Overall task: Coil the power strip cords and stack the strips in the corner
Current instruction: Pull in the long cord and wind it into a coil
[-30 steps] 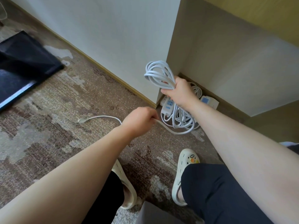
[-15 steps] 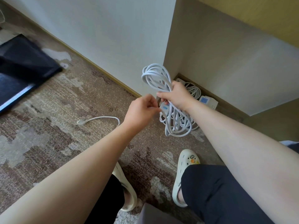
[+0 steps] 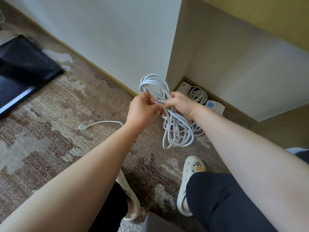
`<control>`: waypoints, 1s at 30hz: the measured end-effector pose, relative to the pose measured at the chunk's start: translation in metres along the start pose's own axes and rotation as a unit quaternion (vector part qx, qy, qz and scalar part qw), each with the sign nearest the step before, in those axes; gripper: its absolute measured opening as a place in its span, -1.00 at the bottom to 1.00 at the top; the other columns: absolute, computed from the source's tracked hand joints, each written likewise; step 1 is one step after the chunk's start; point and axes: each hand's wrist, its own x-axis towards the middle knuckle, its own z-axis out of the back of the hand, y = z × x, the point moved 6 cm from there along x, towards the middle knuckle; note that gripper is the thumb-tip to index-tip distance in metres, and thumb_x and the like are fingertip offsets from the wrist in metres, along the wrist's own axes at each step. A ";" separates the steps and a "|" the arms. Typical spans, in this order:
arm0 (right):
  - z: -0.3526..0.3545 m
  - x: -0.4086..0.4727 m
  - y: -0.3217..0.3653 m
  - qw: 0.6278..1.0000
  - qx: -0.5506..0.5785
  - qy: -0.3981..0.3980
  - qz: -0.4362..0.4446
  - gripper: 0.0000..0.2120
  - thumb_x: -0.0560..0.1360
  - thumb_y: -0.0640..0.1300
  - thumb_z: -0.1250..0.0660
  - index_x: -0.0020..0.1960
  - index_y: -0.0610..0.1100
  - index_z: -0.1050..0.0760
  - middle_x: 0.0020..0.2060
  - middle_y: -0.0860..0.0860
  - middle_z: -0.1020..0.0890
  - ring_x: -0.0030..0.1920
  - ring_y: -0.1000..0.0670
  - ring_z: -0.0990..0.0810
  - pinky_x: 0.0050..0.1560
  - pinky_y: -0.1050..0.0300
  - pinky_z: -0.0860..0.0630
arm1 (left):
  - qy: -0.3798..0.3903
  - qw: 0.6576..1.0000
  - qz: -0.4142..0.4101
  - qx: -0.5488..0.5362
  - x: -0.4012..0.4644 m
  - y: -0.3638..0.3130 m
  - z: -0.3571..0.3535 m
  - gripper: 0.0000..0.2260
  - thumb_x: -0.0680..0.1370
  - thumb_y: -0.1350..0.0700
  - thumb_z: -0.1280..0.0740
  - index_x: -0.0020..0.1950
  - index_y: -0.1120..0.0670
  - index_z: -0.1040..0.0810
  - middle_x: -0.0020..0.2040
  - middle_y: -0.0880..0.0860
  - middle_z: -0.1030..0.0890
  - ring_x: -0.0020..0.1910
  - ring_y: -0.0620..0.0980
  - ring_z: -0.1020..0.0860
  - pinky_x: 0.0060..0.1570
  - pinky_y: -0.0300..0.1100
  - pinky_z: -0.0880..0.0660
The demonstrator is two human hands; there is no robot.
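My right hand grips a bundle of white cord loops at its middle; loops stick up above the fist and hang below it. My left hand pinches the cord right beside the right hand. The loose end trails from under my left wrist across the carpet to a white plug. The strip of this cord is hidden behind my hands. In the wall corner lie a white power strip, a coiled cord and a second strip with a blue label.
A dark flat panel lies on the patterned carpet at the far left. White walls meet at a protruding corner. My feet in cream clogs stand close below the hands. A grey object is at the bottom edge.
My left hand rose from the floor with the cord to meet my right hand at the bundle. The bundle lifted, and the strip once hanging below it is now hidden.
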 end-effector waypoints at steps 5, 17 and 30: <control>0.002 0.001 -0.002 0.998 -0.057 0.014 0.000 -0.70 0.45 -0.45 -0.34 0.15 -0.24 -0.50 -0.22 -0.14 -0.62 -0.22 -0.11 -0.62 -0.11 -0.07 -0.62 | -0.019 1.000 0.012 -0.010 0.002 0.003 0.000 -0.67 0.40 0.25 -0.51 -0.32 0.02 -0.36 -0.44 0.01 -0.60 -0.48 -0.07 -0.55 -0.38 -0.10 -0.52; 0.045 -0.002 -0.001 0.972 -0.196 -0.126 -0.004 -0.76 0.36 -0.29 -0.41 -0.01 -0.15 -0.48 -0.39 -0.07 -0.62 -0.42 -0.07 -0.65 -0.35 0.02 -0.64 | 0.009 0.985 -0.020 0.169 0.001 0.004 0.042 -0.93 0.50 0.03 -0.43 -0.15 -0.02 -0.58 -0.33 -0.04 -0.56 -0.42 -0.09 -0.45 -0.43 -0.21 -0.37; 0.026 0.009 -0.001 0.944 -0.298 -0.135 0.042 -0.88 0.41 -0.19 -0.41 -0.16 -0.05 -0.47 -0.30 -0.01 -0.56 -0.32 -0.03 -0.54 -0.32 0.10 -0.48 | -0.063 0.973 -0.081 0.208 0.011 -0.010 0.057 -0.82 0.52 -0.03 -0.41 -0.18 0.06 -0.62 -0.42 -0.09 -0.50 -0.49 -0.19 -0.38 -0.46 -0.24 -0.31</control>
